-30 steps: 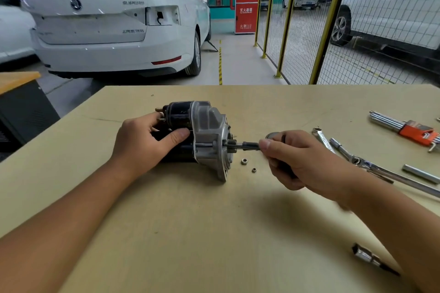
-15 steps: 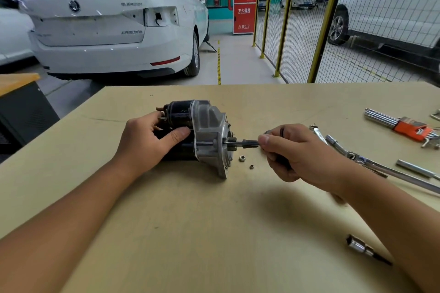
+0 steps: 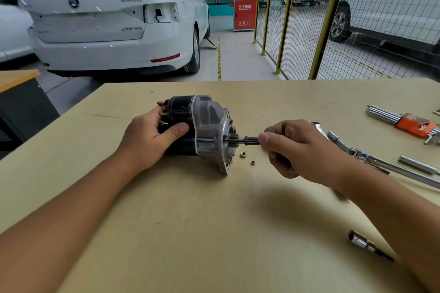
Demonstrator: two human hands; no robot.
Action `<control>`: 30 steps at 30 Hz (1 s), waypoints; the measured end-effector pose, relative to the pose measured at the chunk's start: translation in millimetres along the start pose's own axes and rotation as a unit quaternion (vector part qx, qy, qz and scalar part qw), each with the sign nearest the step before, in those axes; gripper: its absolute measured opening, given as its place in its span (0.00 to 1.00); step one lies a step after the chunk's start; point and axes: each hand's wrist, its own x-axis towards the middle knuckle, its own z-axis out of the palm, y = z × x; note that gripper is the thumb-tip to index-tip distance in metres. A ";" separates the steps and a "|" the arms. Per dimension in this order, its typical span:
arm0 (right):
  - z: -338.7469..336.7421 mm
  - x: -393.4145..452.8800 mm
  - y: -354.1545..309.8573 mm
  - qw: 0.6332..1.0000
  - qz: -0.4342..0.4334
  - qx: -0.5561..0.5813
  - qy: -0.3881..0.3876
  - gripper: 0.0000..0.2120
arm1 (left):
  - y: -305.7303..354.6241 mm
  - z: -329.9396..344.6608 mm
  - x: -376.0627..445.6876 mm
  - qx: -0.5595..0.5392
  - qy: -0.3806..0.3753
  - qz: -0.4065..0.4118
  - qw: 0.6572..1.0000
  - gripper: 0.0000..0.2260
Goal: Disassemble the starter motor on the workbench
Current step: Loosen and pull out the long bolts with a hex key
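1. Since the earlier frames your hands have hardly moved: your left hand point(image 3: 152, 138) still clasps the motor point(image 3: 202, 131), your right hand point(image 3: 297, 147) still keeps the driver point(image 3: 250, 139) at the motor's open end. The two nuts have stayed where they were.
2. Head view, the motor: it lies on its side near the middle of the bench point(image 3: 190, 221), dark body to your left, silver housing and flange to your right.
3. Your left hand is wrapped round the dark body, thumb pressed across its near side.
4. Your right hand is curled round the driver's dark handle, forefinger stretched along the shaft; the tip goes into the housing beside the pinion. What it sits on I cannot tell.
5. A nut point(image 3: 243, 154) lies on the bench just beside the flange; a smaller nut point(image 3: 253, 162) lies a little further right, apart from the first.
6. Right of your hand lie a ratchet point(image 3: 371, 158), a plain metal bar point(image 3: 417, 164) and, farther back, a hex key set point(image 3: 404, 121) in an orange holder.
7. A socket bit point(image 3: 364, 246) lies near your right forearm.
8. Beyond the bench stand a white car point(image 3: 114, 19) and a yellow mesh fence point(image 3: 297, 19).
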 end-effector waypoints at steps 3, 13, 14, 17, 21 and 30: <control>2.1 -1.7 -2.2 1.000 -0.012 -0.024 0.004 0.21 | 0.2 -1.3 0.0 -0.014 -0.015 0.000 1.000 0.26; 5.6 -5.4 -5.1 0.996 -0.042 -0.079 0.024 0.22 | 4.5 -2.4 7.1 -0.053 -0.063 -0.006 0.997 0.27; 6.6 -5.9 -4.6 0.995 -0.046 -0.085 0.025 0.22 | 4.2 -3.1 7.5 -0.060 -0.068 -0.008 0.996 0.27; 10.6 -6.9 -5.1 0.994 -0.055 -0.085 0.031 0.20 | 3.2 -4.2 9.6 -0.065 -0.076 -0.014 0.995 0.26; 9.3 -1.4 -1.1 0.999 -0.013 0.005 0.050 0.19 | 3.4 2.3 14.2 -0.040 -0.071 -0.022 0.996 0.13; 6.1 1.2 12.0 0.993 -0.056 -0.032 0.101 0.24 | 8.0 6.6 1.5 0.000 -0.012 0.013 1.000 0.35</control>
